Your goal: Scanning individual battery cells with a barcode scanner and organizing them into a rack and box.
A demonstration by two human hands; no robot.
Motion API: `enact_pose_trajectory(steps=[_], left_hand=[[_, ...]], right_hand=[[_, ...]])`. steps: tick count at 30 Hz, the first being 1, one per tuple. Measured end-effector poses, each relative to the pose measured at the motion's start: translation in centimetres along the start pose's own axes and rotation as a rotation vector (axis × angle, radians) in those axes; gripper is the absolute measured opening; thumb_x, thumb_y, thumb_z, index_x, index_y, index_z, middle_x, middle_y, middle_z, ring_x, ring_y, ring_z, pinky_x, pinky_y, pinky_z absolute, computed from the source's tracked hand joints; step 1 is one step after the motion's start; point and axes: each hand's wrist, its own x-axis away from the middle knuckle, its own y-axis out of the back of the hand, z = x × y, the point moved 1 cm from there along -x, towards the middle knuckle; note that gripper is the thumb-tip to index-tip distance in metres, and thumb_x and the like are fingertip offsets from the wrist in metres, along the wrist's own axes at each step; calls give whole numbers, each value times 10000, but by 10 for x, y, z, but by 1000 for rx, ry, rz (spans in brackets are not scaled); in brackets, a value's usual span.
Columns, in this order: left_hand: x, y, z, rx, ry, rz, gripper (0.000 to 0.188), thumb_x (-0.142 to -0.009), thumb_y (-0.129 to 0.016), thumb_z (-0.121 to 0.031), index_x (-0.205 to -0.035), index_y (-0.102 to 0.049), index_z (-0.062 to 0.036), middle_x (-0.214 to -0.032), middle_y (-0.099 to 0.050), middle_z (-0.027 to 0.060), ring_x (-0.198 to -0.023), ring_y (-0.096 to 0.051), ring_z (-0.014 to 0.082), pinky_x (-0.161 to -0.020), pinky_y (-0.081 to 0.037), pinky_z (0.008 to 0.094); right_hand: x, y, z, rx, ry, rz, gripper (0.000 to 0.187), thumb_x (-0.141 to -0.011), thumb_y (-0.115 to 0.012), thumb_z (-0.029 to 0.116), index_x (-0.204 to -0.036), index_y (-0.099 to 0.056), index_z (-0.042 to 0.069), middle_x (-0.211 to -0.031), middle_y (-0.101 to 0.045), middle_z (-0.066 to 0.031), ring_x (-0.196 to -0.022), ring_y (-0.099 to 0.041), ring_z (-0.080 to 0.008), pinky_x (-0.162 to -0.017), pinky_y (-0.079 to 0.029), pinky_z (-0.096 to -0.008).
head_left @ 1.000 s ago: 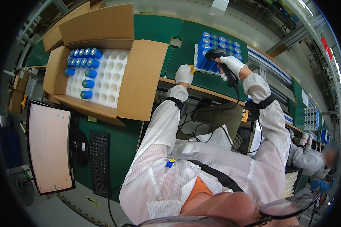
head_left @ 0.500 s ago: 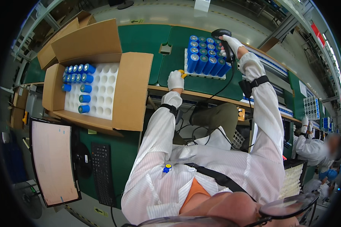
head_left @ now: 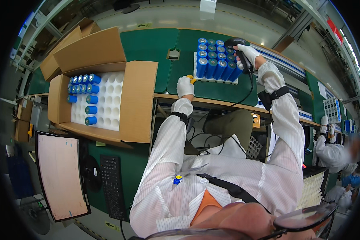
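Observation:
My right hand (head_left: 249,55), in a white glove with bare fingertips, is closed around a black handheld barcode scanner (head_left: 237,42). The scanner's head hangs over the right part of a block of upright blue cylindrical battery cells (head_left: 213,64). These cells stand in rows in a white holder tray (head_left: 216,81) on the green bench. My left hand (head_left: 185,87), gloved in white, is closed beside the tray's near left corner. A small yellow object (head_left: 193,80) pokes out of its fingers; its kind is hard to make out.
An opened cardboard box (head_left: 138,102) at the left holds more blue cells (head_left: 91,99) in a white foam insert (head_left: 112,102). Below it are a monitor (head_left: 62,176) and a black keyboard (head_left: 112,186). The scanner's cable (head_left: 250,90) loops toward me. A co-worker (head_left: 332,150) works at far right.
My right hand and the scanner have come slightly nearer to me, with the scanner staying over the cells' right side. My left hand keeps its place by the tray. The whole view has shifted slightly.

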Motion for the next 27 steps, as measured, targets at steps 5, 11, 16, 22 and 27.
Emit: enact_pose_trajectory(steps=[5,11,16,22,27], left_hand=[[-1,6,-6,-5,-48,15,61,-772,-647,-71,-825,-677,-61,-837,-636,147,-826,-616,346,-744,-514,439],[1,5,-2,-51,-100,-13,48,-773,-627,-72,-795,-670,-71,-830,-631,122,-823,-617,331,-733,-520,434],[2,2,-1,-53,-80,6,40,-776,-618,-77,-762,-652,-63,-820,-626,120,-807,-617,331,-712,-524,436],[0,3,-1,-33,-68,2,38,-774,-637,-84,-801,-657,-67,-835,-633,142,-809,-626,344,-728,-521,444],[-1,6,-4,-28,-46,9,41,-778,-639,-91,-808,-660,-71,-828,-630,143,-802,-625,347,-721,-521,444]], right_hand=[[21,-11,-2,30,65,-21,348,-896,-581,389,-926,-554,44,-624,-548,-43,-479,-568,-161,-441,-507,-287],[8,-21,-1,11,112,-13,359,-921,-524,370,-1108,-578,68,-656,-552,-41,-512,-583,-177,-455,-517,-295],[14,-18,-4,3,89,-24,363,-891,-593,378,-927,-560,18,-624,-539,-43,-476,-560,-170,-424,-492,-272],[24,-11,-7,35,-30,42,305,-900,-577,365,-901,-581,60,-654,-561,-48,-525,-597,-172,-459,-517,-285],[29,-15,-5,78,-33,30,286,-903,-572,351,-881,-575,67,-655,-563,-52,-523,-595,-172,-453,-510,-282]])
